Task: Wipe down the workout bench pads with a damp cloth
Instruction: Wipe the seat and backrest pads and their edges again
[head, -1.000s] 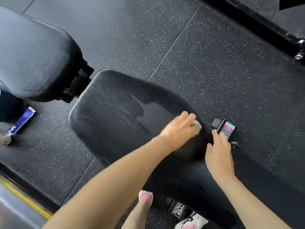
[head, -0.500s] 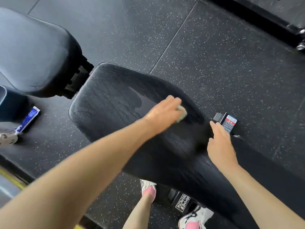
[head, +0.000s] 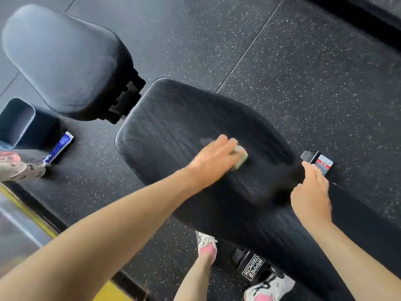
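Near right: right hand (head: 311,192), grip loose and holding nothing, fingertips resting on the right edge of the long black textured vinyl bench pad (head: 173,118).

Mid-surface: left hand (head: 213,162), grip flat-fingered, pressing down a small pale green folded cloth (head: 240,158). The cloth pokes out beyond the fingertips on their right side.

Likely risk: the cloth looks pinned rather than clasped, so a quick stroke could slide it free and off the edge.

Far left: the rounded black upholstered pad (head: 63,59) could get skipped.
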`<state>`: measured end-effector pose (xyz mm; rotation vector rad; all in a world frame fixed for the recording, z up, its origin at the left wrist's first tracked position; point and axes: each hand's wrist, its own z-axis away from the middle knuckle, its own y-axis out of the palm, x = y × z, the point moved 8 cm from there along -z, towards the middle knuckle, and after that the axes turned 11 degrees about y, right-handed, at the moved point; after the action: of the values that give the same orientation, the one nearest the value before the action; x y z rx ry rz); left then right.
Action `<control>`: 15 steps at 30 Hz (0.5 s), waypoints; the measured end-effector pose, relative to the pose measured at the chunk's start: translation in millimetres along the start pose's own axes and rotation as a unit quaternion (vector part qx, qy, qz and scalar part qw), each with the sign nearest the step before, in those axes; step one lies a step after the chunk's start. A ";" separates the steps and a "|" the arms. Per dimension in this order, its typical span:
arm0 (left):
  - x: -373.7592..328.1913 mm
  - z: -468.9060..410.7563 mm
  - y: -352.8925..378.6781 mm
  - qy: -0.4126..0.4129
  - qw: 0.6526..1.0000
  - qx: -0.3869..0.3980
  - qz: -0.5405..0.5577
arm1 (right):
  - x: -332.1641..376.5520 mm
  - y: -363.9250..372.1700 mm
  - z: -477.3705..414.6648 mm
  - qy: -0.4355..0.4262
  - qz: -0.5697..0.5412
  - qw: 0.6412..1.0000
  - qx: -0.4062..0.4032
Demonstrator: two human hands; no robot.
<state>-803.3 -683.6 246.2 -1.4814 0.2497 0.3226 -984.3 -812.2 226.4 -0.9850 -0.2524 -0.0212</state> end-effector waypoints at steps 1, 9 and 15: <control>32.5 13.0 -8.0 -0.080 0.996 -0.015 0.022 | 1.2 1.2 0.0 0.000 -0.003 1.000 0.000; 29.0 27.2 -0.9 -0.329 0.934 -0.137 0.033 | -1.5 8.0 4.2 -0.006 0.008 1.000 0.003; -19.5 21.2 17.9 -0.011 0.999 0.024 0.039 | -0.4 3.3 2.1 -0.022 0.027 0.999 0.026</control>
<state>-828.6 -662.5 238.1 -1.4224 0.2958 0.3935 -984.6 -808.7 224.7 -0.9415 -0.2664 0.0556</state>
